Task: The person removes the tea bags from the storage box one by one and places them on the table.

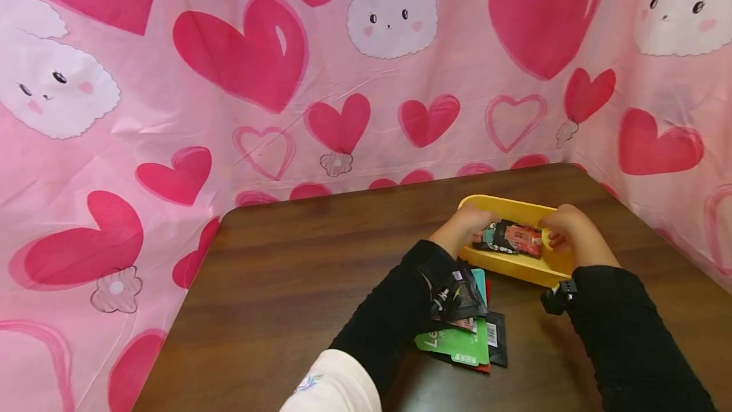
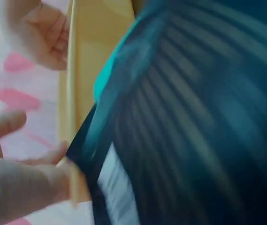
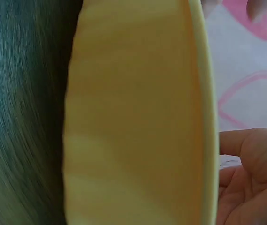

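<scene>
A yellow plastic bin (image 1: 515,267) stands at the right of the table with a few small packets (image 1: 509,238), black, teal and red, inside it. My left hand (image 1: 473,219) reaches over the bin's left end beside these packets; in the left wrist view its thumb is raised apart from the fingers (image 2: 53,154). Over the right end is my right hand (image 1: 567,224), its loosely bent fingers down inside the bin. The right wrist view shows this hand (image 3: 255,173) partly hidden by the yellow wall, with nothing visible in its grasp.
Under the left wrist lies a loose pile of flat packets: a green one (image 1: 457,343), black ones (image 1: 497,339) and edges of red and teal. The brown wooden table (image 1: 297,272) meets a pink heart-printed cloth (image 1: 394,100) behind and at the sides.
</scene>
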Demonstrator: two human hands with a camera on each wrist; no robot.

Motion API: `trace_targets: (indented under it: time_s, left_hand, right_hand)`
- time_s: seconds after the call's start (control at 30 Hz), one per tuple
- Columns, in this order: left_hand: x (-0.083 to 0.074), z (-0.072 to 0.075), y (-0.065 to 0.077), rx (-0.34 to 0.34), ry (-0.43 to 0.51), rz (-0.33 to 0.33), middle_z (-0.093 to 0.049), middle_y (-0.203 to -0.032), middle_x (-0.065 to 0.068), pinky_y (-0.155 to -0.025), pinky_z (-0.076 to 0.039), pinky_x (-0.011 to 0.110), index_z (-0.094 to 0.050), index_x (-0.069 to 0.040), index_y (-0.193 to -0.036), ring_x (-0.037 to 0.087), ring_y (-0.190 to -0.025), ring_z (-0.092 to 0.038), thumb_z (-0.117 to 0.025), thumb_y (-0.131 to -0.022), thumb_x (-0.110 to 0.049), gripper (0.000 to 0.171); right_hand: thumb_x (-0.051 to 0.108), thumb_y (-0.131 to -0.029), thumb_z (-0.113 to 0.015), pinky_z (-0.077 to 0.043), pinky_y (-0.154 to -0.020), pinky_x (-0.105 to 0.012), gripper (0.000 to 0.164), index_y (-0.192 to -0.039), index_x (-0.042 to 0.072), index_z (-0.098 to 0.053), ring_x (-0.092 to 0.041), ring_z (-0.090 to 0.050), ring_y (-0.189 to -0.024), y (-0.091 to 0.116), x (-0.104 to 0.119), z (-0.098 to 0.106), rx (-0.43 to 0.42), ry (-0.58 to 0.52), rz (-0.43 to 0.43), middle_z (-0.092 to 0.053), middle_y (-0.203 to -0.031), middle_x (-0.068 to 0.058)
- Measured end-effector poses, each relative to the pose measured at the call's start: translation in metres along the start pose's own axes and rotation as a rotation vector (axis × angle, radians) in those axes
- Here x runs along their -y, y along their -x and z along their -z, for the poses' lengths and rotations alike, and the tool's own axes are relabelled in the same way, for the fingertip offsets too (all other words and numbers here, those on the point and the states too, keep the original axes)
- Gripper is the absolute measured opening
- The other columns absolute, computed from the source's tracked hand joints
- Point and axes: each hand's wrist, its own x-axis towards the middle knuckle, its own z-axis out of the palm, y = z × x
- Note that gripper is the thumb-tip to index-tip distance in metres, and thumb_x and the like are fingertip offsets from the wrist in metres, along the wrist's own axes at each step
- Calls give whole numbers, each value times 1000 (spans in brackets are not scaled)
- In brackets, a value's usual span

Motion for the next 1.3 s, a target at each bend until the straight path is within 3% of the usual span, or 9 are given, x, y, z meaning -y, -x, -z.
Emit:
trace_targets:
  time_s: [0.17,0.33,0.47,0.57,0.67,0.8,0.97,1.13,1.3]
  left_hand:
    - [2,-9,-14,134,-14,69,-56,-118,13,-93,-50,45,-54,-5,-131,34,-109,-53,-67,-93,-30,48]
    - [6,-16,-19,144,55,89,-55,-119,11,-94,-50,46,-56,-5,-130,33,-109,-52,-65,-95,-27,42]
    - [7,-17,-19,104,102,115,-56,-119,11,-95,-50,46,-58,-3,-127,33,-111,-53,-65,-95,-24,39]
    - [3,-16,-16,68,128,119,-57,-114,13,-95,-51,45,-59,-2,-124,34,-107,-56,-67,-93,-22,38]
    - [-1,-14,-10,35,133,77,-61,-105,14,-91,-54,42,-60,0,-120,32,-100,-61,-68,-92,-18,34]
    - [2,2,5,-24,51,-77,-67,-91,12,-78,-59,37,-68,4,-109,27,-84,-69,-69,-91,-12,24]
    - [30,41,34,-47,17,-240,-71,-83,10,-65,-60,35,-75,5,-90,23,-70,-71,-71,-87,0,8]
    - [66,73,62,30,-3,-253,-70,-74,7,-58,-60,32,-75,3,-88,17,-59,-67,-72,-85,2,4]
    - [95,87,81,104,55,-233,-66,-63,8,-51,-58,29,-70,8,-83,12,-49,-60,-71,-81,9,2]
  right_hand:
    - [17,-96,-48,-59,-76,-38,37,-113,-14,-37,-30,-55,-81,-11,3,-14,5,-36,-103,-42,-96,-21]
    - [14,-100,-42,-57,-82,-38,25,-107,-10,-44,-28,-50,-84,-14,9,-30,84,-46,-129,-42,-94,-17]
    - [5,-96,-48,-56,-85,-44,24,-111,-13,-43,-29,-49,-84,-10,15,-37,53,-56,-65,-40,-94,-16]
    - [6,-92,-55,-59,-76,-44,33,-112,-17,-41,-28,-55,-79,-4,19,-35,-41,-18,3,-42,-94,-19]
    - [8,-89,-56,-60,-67,-41,29,-100,-17,-46,-23,-61,-66,5,22,-29,-114,14,85,-46,-88,-19]
    - [8,-93,-49,-60,-61,-37,27,-98,-18,-52,-17,-62,-61,28,25,-30,-124,-2,237,-56,-75,-11]
    - [8,-97,-48,-59,-56,-31,36,-120,-21,-47,-18,-61,-62,66,25,-55,-75,-5,372,-60,-74,-7]
    - [8,-97,-56,-57,-53,-32,37,-122,-18,-50,-19,-58,-58,95,20,-88,-34,54,438,-60,-68,-7]
    - [6,-93,-61,-56,-50,-34,34,-119,-15,-57,-19,-57,-54,106,13,-115,-11,116,477,-58,-62,-4]
